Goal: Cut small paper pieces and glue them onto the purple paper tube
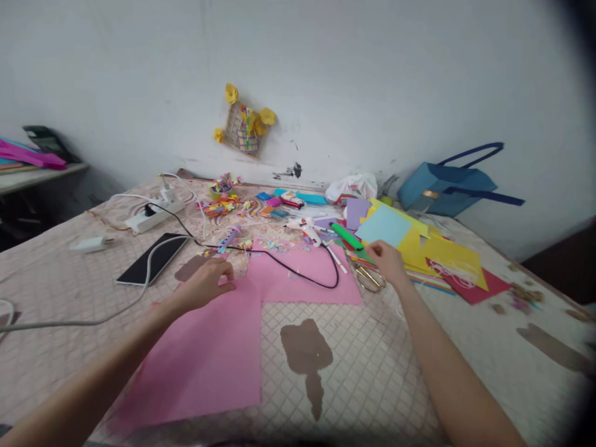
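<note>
My left hand (208, 284) hovers at or just over the upper left part of a large pink paper sheet (218, 366), its thumb and fingers apart with nothing between them. My right hand (387, 259) is closed in a pinch at the near end of a green pen-like tool (347, 236) with a dark tip. Whether the fingertips grip that tool or the papers beside it is hidden. Gold-handled scissors (371, 279) lie just below this hand. Between both hands, a second pink sheet (298, 282) carries small paper scraps and a black cord.
A white glue gun (305, 229) lies behind the pink paper, its cord running to a power strip (153, 216). At left are a dark phone (153, 259) and a white charger (90, 244). Coloured papers (451, 254) and a blue bag (444, 186) are at right.
</note>
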`<state>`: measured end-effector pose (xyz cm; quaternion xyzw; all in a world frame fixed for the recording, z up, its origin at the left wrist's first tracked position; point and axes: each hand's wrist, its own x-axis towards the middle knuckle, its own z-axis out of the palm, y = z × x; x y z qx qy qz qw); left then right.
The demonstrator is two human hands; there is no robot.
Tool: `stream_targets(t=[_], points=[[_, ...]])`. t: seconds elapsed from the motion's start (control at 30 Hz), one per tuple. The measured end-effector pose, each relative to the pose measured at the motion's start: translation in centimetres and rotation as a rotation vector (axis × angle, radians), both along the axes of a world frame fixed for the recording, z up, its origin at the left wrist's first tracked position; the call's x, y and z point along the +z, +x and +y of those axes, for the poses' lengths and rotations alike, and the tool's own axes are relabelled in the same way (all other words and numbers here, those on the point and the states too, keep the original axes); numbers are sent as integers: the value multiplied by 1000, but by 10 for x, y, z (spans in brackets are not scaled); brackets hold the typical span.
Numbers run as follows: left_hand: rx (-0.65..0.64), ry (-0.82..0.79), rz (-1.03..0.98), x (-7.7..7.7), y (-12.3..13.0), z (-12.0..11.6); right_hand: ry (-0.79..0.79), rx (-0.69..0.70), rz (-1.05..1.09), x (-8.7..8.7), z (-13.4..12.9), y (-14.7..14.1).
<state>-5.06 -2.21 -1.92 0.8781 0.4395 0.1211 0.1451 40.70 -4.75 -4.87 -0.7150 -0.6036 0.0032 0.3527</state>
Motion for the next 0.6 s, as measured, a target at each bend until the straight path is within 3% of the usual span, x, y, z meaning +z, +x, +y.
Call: stream_targets(t=[0.07, 0.13, 0.27, 0.37, 0.47, 0.6], points=[[11, -56, -33, 13, 4, -5, -98, 7, -25, -6, -10, 9], [-100, -183, -113, 26, 13, -10, -196, 43, -43, -12, -15, 12], [-215, -268, -236, 38, 55, -14, -331, 73, -73, -16, -19, 8], [-293, -284, -264, 33, 96, -11, -368, 61, -85, -15, -21, 5], [-275, -244, -310, 23, 126, -5, -377, 57, -77, -13, -22, 7], [-168, -112, -446, 12, 134, -4, -337, 27, -24, -6, -30, 15]])
